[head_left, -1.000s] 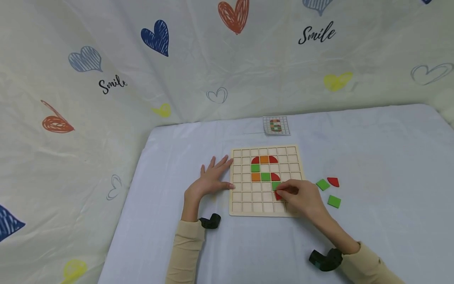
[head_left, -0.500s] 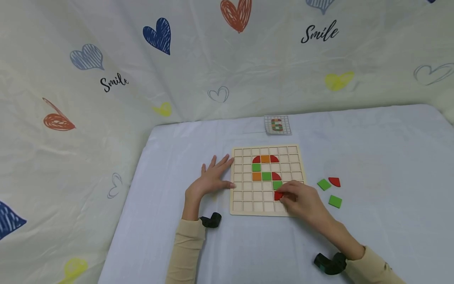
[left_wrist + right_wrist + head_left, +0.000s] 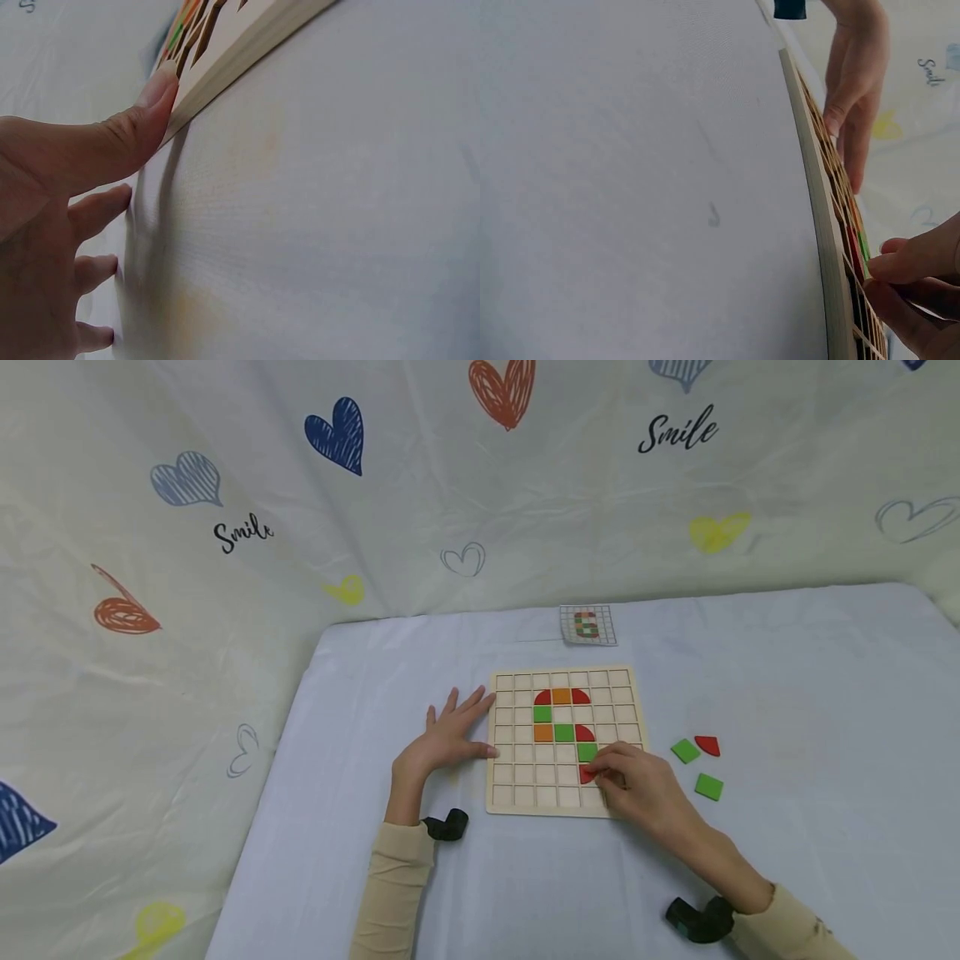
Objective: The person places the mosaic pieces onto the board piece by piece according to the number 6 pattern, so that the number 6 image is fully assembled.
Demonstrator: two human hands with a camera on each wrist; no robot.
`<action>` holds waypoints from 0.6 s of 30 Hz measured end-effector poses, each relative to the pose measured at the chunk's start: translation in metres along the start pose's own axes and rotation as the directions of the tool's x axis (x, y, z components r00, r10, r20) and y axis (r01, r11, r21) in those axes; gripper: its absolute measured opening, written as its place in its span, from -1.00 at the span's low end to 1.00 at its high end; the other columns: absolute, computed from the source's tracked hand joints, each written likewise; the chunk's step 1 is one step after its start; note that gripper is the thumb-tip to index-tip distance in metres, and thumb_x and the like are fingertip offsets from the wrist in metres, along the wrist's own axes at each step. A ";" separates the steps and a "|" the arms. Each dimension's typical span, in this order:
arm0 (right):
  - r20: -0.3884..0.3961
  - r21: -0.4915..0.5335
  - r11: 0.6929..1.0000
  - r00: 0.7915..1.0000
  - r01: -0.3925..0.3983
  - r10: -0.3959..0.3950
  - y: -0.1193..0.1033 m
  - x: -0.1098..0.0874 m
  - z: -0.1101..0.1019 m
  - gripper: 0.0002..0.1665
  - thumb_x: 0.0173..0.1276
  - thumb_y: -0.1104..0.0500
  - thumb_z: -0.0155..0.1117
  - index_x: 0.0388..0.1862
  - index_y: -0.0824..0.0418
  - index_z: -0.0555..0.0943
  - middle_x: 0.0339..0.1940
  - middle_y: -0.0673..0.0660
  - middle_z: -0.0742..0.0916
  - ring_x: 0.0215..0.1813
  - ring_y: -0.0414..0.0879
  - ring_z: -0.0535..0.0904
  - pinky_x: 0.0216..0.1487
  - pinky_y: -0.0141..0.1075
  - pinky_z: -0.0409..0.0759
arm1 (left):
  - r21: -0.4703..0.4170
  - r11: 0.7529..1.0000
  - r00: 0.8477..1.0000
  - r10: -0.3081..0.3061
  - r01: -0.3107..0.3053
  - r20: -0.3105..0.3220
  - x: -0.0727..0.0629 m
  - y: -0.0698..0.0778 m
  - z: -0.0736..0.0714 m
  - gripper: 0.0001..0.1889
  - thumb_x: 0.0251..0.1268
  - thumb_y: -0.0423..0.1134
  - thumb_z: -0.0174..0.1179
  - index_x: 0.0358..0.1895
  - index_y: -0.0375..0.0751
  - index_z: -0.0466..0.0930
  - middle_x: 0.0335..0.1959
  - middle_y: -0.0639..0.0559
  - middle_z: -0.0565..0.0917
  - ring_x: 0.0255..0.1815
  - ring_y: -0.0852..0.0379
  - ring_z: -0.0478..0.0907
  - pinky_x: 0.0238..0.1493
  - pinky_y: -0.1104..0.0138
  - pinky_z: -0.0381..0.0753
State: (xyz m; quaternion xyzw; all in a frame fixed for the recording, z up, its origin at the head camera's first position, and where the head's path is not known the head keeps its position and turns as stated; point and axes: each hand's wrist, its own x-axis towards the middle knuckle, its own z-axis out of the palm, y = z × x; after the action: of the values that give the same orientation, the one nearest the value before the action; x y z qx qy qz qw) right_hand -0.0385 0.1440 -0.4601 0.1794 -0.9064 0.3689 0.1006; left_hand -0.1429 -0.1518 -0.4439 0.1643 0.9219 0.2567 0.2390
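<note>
A wooden grid board (image 3: 512,774) lies on the white cloth, with red, orange and green tiles set in some cells. My left hand (image 3: 441,745) is spread beside it, thumb and fingertips at its left edge; the left wrist view shows the thumb (image 3: 155,94) against the wooden side. Over the lower right of the board, my right hand (image 3: 647,785) pinches a red quarter-round tile (image 3: 585,774) at its cell, just below a green square tile (image 3: 587,752). The fingertips cover part of the red tile. Whether it lies flat, I cannot tell.
Right of the board lie two loose green square tiles (image 3: 686,751) and a red quarter-round tile (image 3: 707,745). A printed pattern card (image 3: 588,625) lies behind the board. Dark wrist devices (image 3: 701,919) sit by both sleeves. A heart-printed cloth (image 3: 405,485) hangs behind.
The right fingers have shifted slightly to the right, showing more of the red tile than one second ago. My left hand keeps its place at the board's edge.
</note>
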 end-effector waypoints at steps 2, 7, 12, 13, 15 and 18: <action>-0.009 -0.009 1.000 1.000 0.015 -0.016 0.002 -0.001 -0.002 -0.67 0.03 0.54 0.53 -0.29 0.19 0.79 -0.25 0.00 0.78 -0.28 -0.15 0.63 -0.28 -0.33 0.70 | 0.003 1.000 1.000 -0.002 0.002 -0.003 0.000 0.000 0.000 -0.02 0.29 0.03 0.42 0.68 0.08 0.03 0.73 0.11 -0.07 0.73 -0.14 -0.45 0.56 -0.33 -0.51; -0.045 -0.053 0.998 0.999 0.024 -0.027 0.009 -0.003 -0.011 -0.67 0.03 0.54 0.52 -0.27 0.21 0.78 -0.27 0.01 0.79 -0.29 -0.13 0.67 -0.29 -0.28 0.73 | 0.007 1.000 1.000 -0.006 0.006 -0.004 0.000 0.000 0.000 -0.02 0.29 0.03 0.42 0.68 0.10 0.03 0.73 0.13 -0.08 0.73 -0.13 -0.46 0.57 -0.32 -0.51; -0.053 -0.082 0.996 0.998 -0.019 0.014 0.023 -0.007 -0.025 -0.64 0.01 0.55 0.51 -0.21 0.25 0.76 -0.25 0.06 0.79 -0.32 -0.10 0.64 -0.33 -0.30 0.69 | 0.000 1.000 1.000 -0.008 0.008 -0.003 0.000 0.000 0.001 -0.02 0.28 0.02 0.42 0.68 0.09 0.03 0.73 0.13 -0.08 0.73 -0.13 -0.46 0.56 -0.32 -0.52; -0.053 -0.089 0.996 0.998 -0.025 0.021 0.026 -0.008 -0.028 -0.63 0.01 0.54 0.52 -0.20 0.25 0.76 -0.24 0.06 0.79 -0.32 -0.09 0.64 -0.32 -0.30 0.69 | 0.001 1.000 1.000 -0.007 0.007 -0.004 -0.001 0.000 0.001 -0.02 0.28 0.02 0.42 0.68 0.09 0.03 0.73 0.13 -0.08 0.73 -0.13 -0.46 0.56 -0.33 -0.52; -0.059 -0.108 0.993 0.998 -0.037 0.030 0.033 -0.010 -0.035 -0.61 -0.01 0.54 0.53 -0.19 0.25 0.76 -0.23 0.08 0.79 -0.30 -0.06 0.64 -0.30 -0.30 0.66 | 0.005 1.000 1.000 -0.008 0.008 -0.004 0.000 0.001 0.001 -0.02 0.29 0.03 0.42 0.69 0.10 0.03 0.73 0.13 -0.08 0.73 -0.13 -0.46 0.56 -0.32 -0.51; -0.076 -0.138 0.989 0.996 -0.051 0.040 0.044 -0.012 -0.045 -0.59 -0.02 0.54 0.54 -0.17 0.26 0.76 -0.22 0.11 0.78 -0.28 -0.01 0.64 -0.30 -0.31 0.62 | 0.015 1.000 1.000 -0.009 0.009 -0.001 0.000 0.001 0.001 -0.02 0.29 0.04 0.41 0.69 0.11 0.02 0.73 0.14 -0.08 0.73 -0.12 -0.46 0.57 -0.32 -0.50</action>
State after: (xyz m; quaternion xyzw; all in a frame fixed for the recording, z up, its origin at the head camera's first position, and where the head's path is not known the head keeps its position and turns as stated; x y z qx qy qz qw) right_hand -0.0426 0.2078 -0.4600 0.1376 -0.9297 0.3129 0.1375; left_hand -0.1425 -0.1510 -0.4442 0.1620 0.9246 0.2489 0.2387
